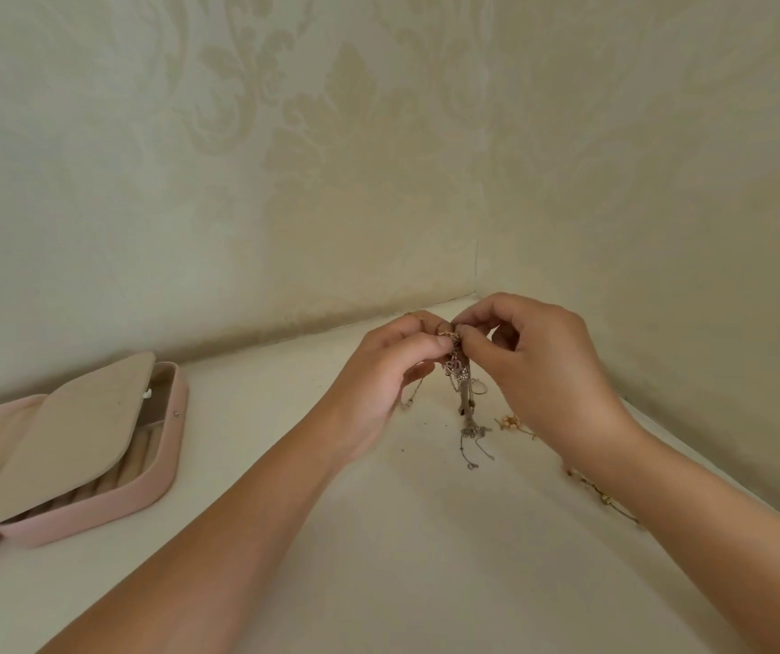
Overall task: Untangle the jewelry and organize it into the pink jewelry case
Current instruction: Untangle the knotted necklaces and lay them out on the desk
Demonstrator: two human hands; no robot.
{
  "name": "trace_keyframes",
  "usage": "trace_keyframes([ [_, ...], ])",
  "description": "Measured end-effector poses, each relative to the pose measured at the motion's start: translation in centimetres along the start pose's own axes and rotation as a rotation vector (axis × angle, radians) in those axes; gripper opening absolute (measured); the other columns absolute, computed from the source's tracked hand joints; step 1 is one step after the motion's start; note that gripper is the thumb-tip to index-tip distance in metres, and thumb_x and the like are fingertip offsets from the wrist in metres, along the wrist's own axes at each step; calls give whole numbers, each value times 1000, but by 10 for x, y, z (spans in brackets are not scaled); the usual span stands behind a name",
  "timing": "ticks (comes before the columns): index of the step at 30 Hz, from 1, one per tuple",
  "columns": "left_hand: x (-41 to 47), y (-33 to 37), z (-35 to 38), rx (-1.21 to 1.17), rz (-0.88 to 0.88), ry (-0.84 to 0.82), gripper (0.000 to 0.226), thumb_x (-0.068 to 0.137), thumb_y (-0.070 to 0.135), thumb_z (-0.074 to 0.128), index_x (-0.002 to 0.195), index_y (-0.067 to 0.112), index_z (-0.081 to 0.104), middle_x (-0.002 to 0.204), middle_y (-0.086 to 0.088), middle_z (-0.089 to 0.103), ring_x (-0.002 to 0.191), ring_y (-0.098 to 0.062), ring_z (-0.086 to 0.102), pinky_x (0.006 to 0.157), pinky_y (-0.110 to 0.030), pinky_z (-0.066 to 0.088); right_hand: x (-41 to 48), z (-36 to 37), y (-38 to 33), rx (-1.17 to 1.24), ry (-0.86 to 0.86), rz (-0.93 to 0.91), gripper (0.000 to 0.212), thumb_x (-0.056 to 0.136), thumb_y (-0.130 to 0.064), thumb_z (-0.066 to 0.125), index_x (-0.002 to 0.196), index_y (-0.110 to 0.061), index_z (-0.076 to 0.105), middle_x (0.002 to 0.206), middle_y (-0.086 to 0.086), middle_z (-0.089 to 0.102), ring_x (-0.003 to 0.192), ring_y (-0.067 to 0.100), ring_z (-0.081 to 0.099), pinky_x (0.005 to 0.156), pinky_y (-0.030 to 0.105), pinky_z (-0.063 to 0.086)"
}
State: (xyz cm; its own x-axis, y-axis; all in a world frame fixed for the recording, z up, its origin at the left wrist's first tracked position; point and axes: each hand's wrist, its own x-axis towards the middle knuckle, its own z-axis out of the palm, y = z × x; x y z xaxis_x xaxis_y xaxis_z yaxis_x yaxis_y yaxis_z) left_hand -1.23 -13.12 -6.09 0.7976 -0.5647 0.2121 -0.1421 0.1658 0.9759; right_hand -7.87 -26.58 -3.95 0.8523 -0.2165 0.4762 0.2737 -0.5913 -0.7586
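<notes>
Both hands are raised at frame centre, working one knot. I read the left hand (378,375) as pinching the top of the tangle of chains (460,368) between thumb and curled fingers. The right hand (539,365) pinches the same clump from the other side with thumb and forefinger, its other fingers curled in. The two thumbs nearly touch.

Tangle of chains: held above the tabletop (402,535), near the back corner where the two walls meet. It mixes silver-toned and rose-toned links, with one small pink piece caught in the clump. Loose strands (472,436) hang straight down from it. I cannot tell from this angle whether their lowest ends touch the tabletop or hang just above it.

Just right of the strands, on the tabletop under the right wrist, lies a small pink beaded piece (510,422). Nearer to me, along the right forearm, lies a thin beaded chain (600,495), partly hidden by the arm.

Pink jewelry case (157,474): at the left edge of frame, well apart from the hands, lying open and cut off by the frame. A beige inner flap (72,431) tilts over the tray and covers most of it. Ring rolls (138,457) show past the flap's edge. A metal snap stud (176,412) sits on the case rim.

Background: pale damask wallpaper (284,134) on both walls.
</notes>
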Motion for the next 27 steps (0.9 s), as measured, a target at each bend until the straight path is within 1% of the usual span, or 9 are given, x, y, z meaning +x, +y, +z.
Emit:
trace_keyframes([
  [3,0,1,0,-27,18,49,7,75,22,56,73,16,59,75,5,59,78,-13,56,83,-34,39,2,-3,0,197,-57,171,13,89,-16,63,78,-18,69,58,-21,58,56,-3,50,51,8,37],
  [6,-1,2,-4,115,62,149,11,84,21,55,74,18,59,82,3,59,84,-7,55,83,-23,38,6,-14,-3,700,-232,349,8,85,-13,59,80,-12,66,81,-5,64,81,11,56,72,23,41],
  [9,-1,3,-4,141,121,183,11,92,13,57,82,12,59,84,-1,56,75,0,52,73,-10,38,7,-19,-5,1031,-335,442,9,75,-17,57,78,-10,61,85,3,63,81,15,57,72,29,37],
  [12,-1,1,-3,127,161,212,7,91,16,60,85,13,61,89,-1,61,85,-3,56,78,-10,40,7,-14,-2,1133,-284,488,6,73,-17,59,75,-11,58,81,4,63,79,17,56,70,29,36],
  [15,0,1,-4,101,172,224,10,81,25,59,87,18,64,92,2,64,95,-9,59,86,-16,41,7,-10,-1,1237,-222,487,8,65,-19,68,68,-12,66,78,2,64,72,14,56,63,23,40],
  [18,0,3,-3,72,172,201,21,82,15,58,100,22,66,102,3,66,107,-14,60,92,-22,43,6,-7,-3,1274,-225,452,9,70,-22,67,66,-14,70,74,-1,61,61,9,49,54,19,38],
  [21,-2,7,0,24,159,172,38,90,2,55,120,26,60,113,-6,62,101,-14,63,88,-26,50,5,-3,-6,1237,-245,455,15,79,-23,60,71,-16,71,64,-6,54,53,6,43,52,17,41],
  [24,-5,12,3,-157,139,106,46,86,16,60,129,31,53,120,-19,60,96,-25,64,81,-38,55,4,-3,-10,1185,-276,456,20,81,-26,58,77,-16,75,62,-8,53,53,4,45,54,16,45],
  [27,-5,15,5,-213,117,82,56,78,36,72,130,26,50,103,-9,66,89,-21,64,76,-36,56,4,-6,-10,1145,-341,400,23,83,-24,54,82,-17,76,67,-7,58,67,7,55,63,18,51],
])
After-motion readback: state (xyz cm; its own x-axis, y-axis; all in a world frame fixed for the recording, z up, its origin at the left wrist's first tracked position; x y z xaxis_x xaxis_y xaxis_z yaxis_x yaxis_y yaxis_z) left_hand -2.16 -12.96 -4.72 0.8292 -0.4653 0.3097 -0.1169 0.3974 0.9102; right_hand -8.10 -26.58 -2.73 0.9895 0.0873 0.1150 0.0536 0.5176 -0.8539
